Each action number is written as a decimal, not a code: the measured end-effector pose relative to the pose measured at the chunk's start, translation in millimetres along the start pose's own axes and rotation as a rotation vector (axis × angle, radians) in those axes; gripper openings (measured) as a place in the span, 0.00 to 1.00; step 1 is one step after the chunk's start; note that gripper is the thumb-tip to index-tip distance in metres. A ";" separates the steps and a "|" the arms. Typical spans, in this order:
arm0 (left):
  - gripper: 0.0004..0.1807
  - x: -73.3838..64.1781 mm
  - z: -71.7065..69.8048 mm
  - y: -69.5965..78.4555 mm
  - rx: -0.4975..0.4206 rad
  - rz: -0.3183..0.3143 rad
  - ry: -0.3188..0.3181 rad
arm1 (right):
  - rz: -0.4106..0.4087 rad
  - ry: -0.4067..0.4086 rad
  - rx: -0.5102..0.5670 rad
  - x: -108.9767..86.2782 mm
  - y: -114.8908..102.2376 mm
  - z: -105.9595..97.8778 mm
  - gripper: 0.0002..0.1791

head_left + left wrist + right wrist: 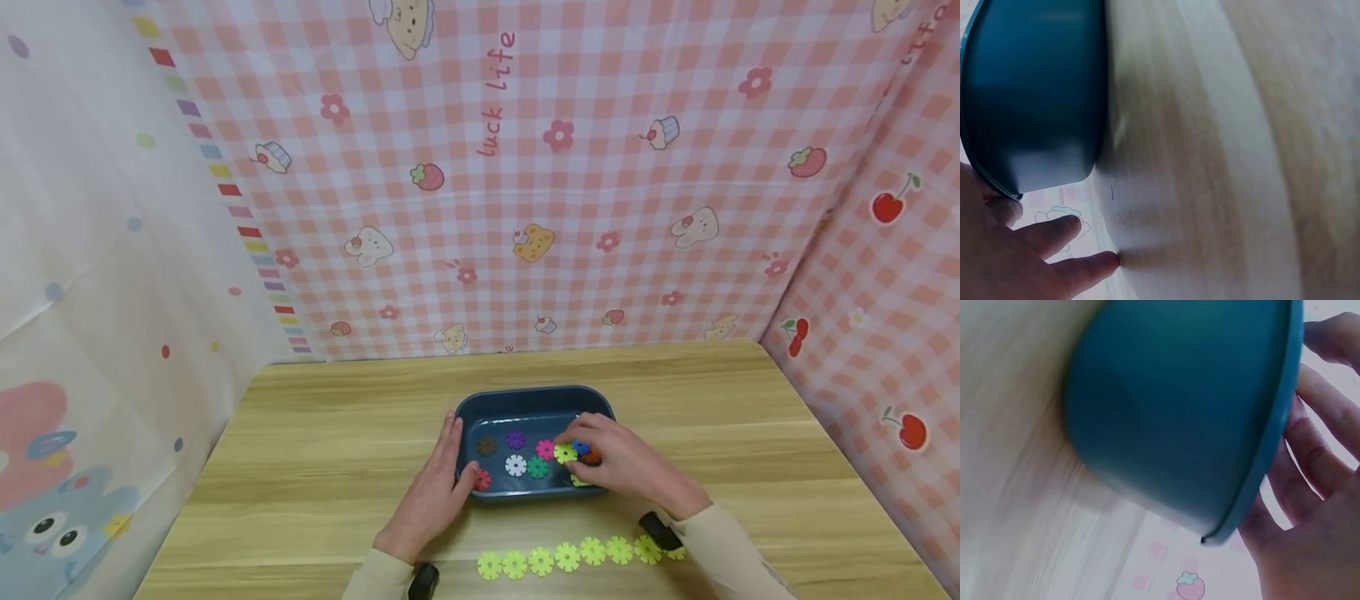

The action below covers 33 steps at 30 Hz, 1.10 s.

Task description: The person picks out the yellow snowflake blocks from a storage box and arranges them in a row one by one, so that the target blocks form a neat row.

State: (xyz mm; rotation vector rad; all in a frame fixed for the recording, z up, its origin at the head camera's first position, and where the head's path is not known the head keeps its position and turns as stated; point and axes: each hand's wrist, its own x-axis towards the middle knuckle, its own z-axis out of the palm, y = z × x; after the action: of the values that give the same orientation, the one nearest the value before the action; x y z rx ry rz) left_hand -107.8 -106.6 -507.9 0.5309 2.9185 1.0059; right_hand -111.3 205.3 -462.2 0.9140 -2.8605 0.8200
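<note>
A dark blue tray (525,497) sits on the table and contains several notched plastic discs. My left hand (431,492) holds the tray's left end, thumb over the rim by a red disc (483,479), other fingers along the outside. In the left wrist view the fingers spread beside the tray's wall (1035,94). My right hand (622,458) reaches over the tray's right end and pinches a yellow-green disc (565,453) between thumb and fingertips. Beneath that hand lie a blue disc (581,447) and an orange disc (592,456), partly hidden. In the right wrist view the tray's wall (1179,412) hides the fingertips.
Brown (487,447), purple (516,439), white (515,465), green (537,467) and pink discs (545,450) lie in the tray. A row of yellow-green discs (541,561) lies along the table's near side, its right end under the right sleeve. Patterned cloth (480,208) hangs behind the wooden table (322,450).
</note>
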 end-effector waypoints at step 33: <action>0.39 -0.6 -2.2 2.7 -0.002 -0.002 -0.002 | -0.010 0.196 -0.064 -52.9 8.3 -17.1 0.19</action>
State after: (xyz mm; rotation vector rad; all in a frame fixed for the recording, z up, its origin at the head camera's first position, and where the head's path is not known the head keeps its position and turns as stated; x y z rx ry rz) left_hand -106.7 -106.1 -504.6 0.5288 2.9155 1.0065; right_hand -74.3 247.6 -461.0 0.7928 -2.6949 0.7660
